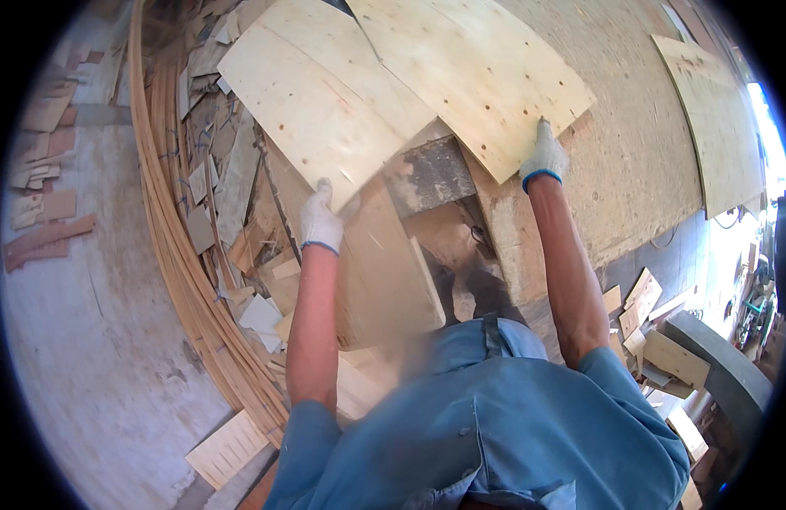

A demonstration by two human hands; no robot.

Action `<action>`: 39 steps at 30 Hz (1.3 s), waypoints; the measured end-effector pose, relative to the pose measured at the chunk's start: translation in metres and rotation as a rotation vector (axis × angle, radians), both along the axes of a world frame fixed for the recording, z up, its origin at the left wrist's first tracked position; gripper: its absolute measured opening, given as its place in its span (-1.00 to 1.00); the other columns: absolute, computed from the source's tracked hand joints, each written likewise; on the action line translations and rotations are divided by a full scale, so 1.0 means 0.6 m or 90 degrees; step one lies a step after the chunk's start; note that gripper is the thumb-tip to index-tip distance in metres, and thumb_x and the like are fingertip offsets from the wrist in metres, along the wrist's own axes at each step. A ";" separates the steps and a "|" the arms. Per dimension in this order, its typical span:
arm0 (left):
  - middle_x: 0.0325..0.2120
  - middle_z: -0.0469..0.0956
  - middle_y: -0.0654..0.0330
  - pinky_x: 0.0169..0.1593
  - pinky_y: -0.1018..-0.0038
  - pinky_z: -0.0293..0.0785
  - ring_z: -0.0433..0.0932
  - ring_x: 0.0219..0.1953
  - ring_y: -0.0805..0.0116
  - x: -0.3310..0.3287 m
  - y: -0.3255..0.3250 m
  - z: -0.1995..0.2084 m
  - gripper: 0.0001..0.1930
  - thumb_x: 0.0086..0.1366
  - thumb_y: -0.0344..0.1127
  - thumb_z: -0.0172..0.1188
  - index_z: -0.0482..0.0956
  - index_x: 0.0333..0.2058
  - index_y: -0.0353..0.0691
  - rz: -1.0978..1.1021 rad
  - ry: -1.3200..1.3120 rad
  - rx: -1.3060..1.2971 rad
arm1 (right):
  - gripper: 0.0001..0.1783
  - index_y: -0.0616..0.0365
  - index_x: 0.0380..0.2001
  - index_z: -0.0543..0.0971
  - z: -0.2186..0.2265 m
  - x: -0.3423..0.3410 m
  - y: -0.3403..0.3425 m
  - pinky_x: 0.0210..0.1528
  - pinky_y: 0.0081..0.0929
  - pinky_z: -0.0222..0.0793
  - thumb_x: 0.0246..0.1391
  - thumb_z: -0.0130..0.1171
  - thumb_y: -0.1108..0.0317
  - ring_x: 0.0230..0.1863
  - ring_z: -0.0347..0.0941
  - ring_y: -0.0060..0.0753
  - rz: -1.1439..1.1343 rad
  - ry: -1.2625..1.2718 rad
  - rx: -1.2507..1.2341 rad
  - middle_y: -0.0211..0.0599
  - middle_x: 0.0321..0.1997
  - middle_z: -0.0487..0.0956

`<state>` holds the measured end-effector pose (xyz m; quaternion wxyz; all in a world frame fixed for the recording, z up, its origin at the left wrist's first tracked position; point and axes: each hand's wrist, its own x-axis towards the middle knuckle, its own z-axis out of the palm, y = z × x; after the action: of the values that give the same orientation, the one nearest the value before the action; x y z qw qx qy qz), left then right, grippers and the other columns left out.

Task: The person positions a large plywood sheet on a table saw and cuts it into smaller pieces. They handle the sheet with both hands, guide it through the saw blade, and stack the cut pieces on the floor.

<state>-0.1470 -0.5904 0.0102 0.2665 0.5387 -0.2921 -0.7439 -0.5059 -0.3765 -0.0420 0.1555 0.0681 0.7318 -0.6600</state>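
Both my hands wear white knit gloves with blue cuffs, and my arms reach forward and apart. My left hand (322,219) grips the near corner of a pale plywood sheet (316,93), thumb on top and fingers hidden beneath. On the other side, my right hand (545,158) holds the near edge of a second plywood sheet (478,68) dotted with small dark knots; its thumb lies on top and its other fingers are mostly hidden. The two sheets meet or slightly overlap at the far middle and spread apart toward me.
Under the right sheet lies a large brown board surface (614,178), with another plywood sheet (707,119) at its far right. Long thin wood strips (180,246) run in a bundle at left, beside heaped offcuts (231,187). More scraps (665,357) lie at lower right near a grey curved part (720,365).
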 end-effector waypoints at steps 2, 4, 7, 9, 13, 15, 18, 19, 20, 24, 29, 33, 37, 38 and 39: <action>-0.06 0.58 0.18 -0.20 0.25 0.65 0.61 -0.12 0.18 -0.017 0.007 0.024 -0.65 0.41 -0.10 0.09 0.46 0.08 -0.09 -0.023 -0.007 -0.014 | -0.42 0.39 -0.01 0.55 0.050 0.007 -0.020 -0.14 -0.33 0.53 0.29 0.06 -0.02 -0.13 0.61 -0.30 -0.069 -0.120 -0.095 -0.13 -0.06 0.65; -0.06 0.57 0.19 -0.20 0.26 0.65 0.61 -0.12 0.20 -0.027 0.006 0.032 -0.65 0.42 -0.09 0.08 0.46 0.08 -0.09 -0.035 -0.009 -0.018 | -0.42 0.38 -0.03 0.56 0.060 0.002 -0.029 -0.15 -0.33 0.52 0.29 0.06 -0.02 -0.14 0.61 -0.30 -0.086 -0.124 -0.105 -0.13 -0.06 0.65; -0.02 0.53 0.18 -0.13 0.22 0.63 0.57 -0.07 0.21 -0.027 -0.001 0.033 -0.64 0.44 -0.10 0.05 0.44 0.09 -0.15 -0.036 -0.012 -0.008 | -0.44 0.38 -0.02 0.55 0.072 0.009 -0.040 -0.14 -0.32 0.53 0.29 0.08 -0.01 -0.13 0.61 -0.29 -0.090 -0.128 -0.110 -0.11 -0.07 0.64; 0.05 0.44 0.13 -0.01 0.14 0.61 0.50 0.02 0.23 -0.032 0.002 0.051 -0.61 0.46 -0.15 0.00 0.40 0.12 -0.27 -0.050 -0.024 -0.005 | -0.47 0.39 -0.01 0.53 0.073 0.012 -0.041 -0.15 -0.32 0.54 0.23 0.14 0.07 -0.16 0.61 -0.25 -0.106 -0.127 -0.146 -0.09 -0.08 0.63; 0.05 0.43 0.13 -0.01 0.13 0.60 0.50 0.01 0.22 -0.029 -0.008 0.038 -0.61 0.45 -0.13 0.03 0.40 0.11 -0.25 -0.028 -0.020 0.011 | -0.49 0.39 -0.01 0.53 0.052 -0.011 -0.037 -0.15 -0.31 0.55 0.21 0.19 0.11 -0.17 0.60 -0.26 -0.129 -0.121 -0.222 -0.11 -0.09 0.63; 0.05 0.43 0.13 0.00 0.12 0.60 0.50 0.01 0.22 -0.030 -0.009 0.038 -0.60 0.44 -0.13 0.03 0.40 0.12 -0.24 -0.020 -0.023 0.012 | -0.48 0.40 -0.02 0.54 0.062 -0.025 -0.031 -0.16 -0.33 0.54 0.22 0.19 0.09 -0.17 0.59 -0.32 -0.122 -0.070 -0.218 -0.13 -0.09 0.63; 0.06 0.42 0.12 0.00 0.13 0.60 0.49 0.03 0.22 -0.026 -0.012 0.034 -0.59 0.44 -0.12 0.04 0.39 0.13 -0.24 -0.026 -0.029 0.011 | -0.48 0.36 -0.06 0.59 0.090 -0.066 0.009 -0.19 -0.38 0.52 0.23 0.19 0.03 -0.21 0.58 -0.39 -0.078 -0.021 -0.177 -0.22 -0.15 0.65; 0.06 0.43 0.13 0.00 0.14 0.60 0.50 0.02 0.22 -0.026 -0.011 0.034 -0.59 0.43 -0.12 0.05 0.40 0.12 -0.24 -0.028 -0.028 0.005 | -0.48 0.34 -0.08 0.61 0.093 -0.084 0.035 -0.20 -0.40 0.51 0.23 0.19 0.01 -0.22 0.58 -0.41 -0.058 -0.008 -0.158 -0.25 -0.18 0.66; 0.05 0.44 0.13 0.00 0.15 0.61 0.51 0.01 0.23 -0.029 -0.010 0.037 -0.59 0.43 -0.12 0.05 0.41 0.12 -0.24 -0.033 -0.025 0.000 | -0.52 0.32 -0.18 0.64 0.089 -0.103 0.072 -0.22 -0.40 0.48 0.21 0.22 0.01 -0.27 0.54 -0.44 -0.064 0.111 -0.042 -0.24 -0.21 0.66; -0.02 0.51 0.11 -0.07 0.22 0.65 0.57 -0.06 0.23 -0.032 -0.007 0.055 -0.60 0.41 -0.11 0.07 0.46 0.07 -0.27 -0.032 -0.018 0.008 | -0.57 0.28 -0.29 0.67 0.158 -0.131 0.190 -0.14 -0.35 0.43 0.12 0.29 0.03 -0.30 0.50 -0.29 -0.067 0.176 0.368 -0.13 -0.28 0.65; -0.10 0.56 0.07 -0.19 0.27 0.71 0.62 -0.15 0.23 -0.032 -0.012 0.045 -0.61 0.41 -0.11 0.07 0.50 0.01 -0.32 -0.024 -0.027 -0.003 | -0.58 0.22 -0.02 0.57 0.140 -0.055 0.258 -0.04 -0.25 0.46 0.15 0.25 0.16 -0.17 0.56 -0.16 -0.043 0.666 0.730 -0.12 -0.08 0.63; -0.10 0.56 0.07 -0.20 0.27 0.71 0.63 -0.16 0.22 -0.024 -0.021 0.038 -0.59 0.42 -0.09 0.06 0.49 0.00 -0.36 -0.039 -0.039 0.005 | -0.75 0.22 -0.08 0.61 0.140 0.148 0.151 0.00 -0.43 0.45 0.19 0.18 0.40 -0.10 0.56 -0.38 0.306 0.413 0.250 -0.22 -0.11 0.66; -0.13 0.58 0.09 -0.15 0.36 0.67 0.61 -0.15 0.28 -0.030 -0.018 0.048 -0.57 0.42 -0.07 0.05 0.54 -0.04 -0.40 -0.082 -0.056 -0.036 | -0.72 0.21 -0.19 0.60 0.137 0.302 -0.030 -0.34 -0.53 0.44 0.25 0.09 0.20 -0.37 0.53 -0.53 0.561 0.016 0.091 -0.34 -0.31 0.61; -0.14 0.59 0.09 -0.12 0.38 0.63 0.60 -0.14 0.30 -0.031 -0.020 0.045 -0.55 0.42 -0.06 0.05 0.56 -0.06 -0.41 -0.097 -0.061 -0.049 | -0.67 0.20 -0.23 0.59 0.136 0.323 -0.074 -0.43 -0.54 0.43 0.26 0.08 0.13 -0.43 0.52 -0.56 0.571 -0.077 0.052 -0.36 -0.35 0.59; -0.15 0.60 0.09 -0.09 0.41 0.60 0.59 -0.14 0.32 -0.025 -0.022 0.038 -0.54 0.42 -0.05 0.04 0.57 -0.08 -0.42 -0.108 -0.068 -0.063 | -0.65 0.21 -0.25 0.58 0.181 0.340 -0.123 -0.43 -0.54 0.42 0.27 0.07 0.10 -0.44 0.52 -0.56 0.531 -0.301 0.032 -0.37 -0.38 0.58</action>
<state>-0.1623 -0.6038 0.0329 0.2129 0.5372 -0.3865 -0.7188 -0.3020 -0.4504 0.0664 0.5674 -0.0791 0.6571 -0.4900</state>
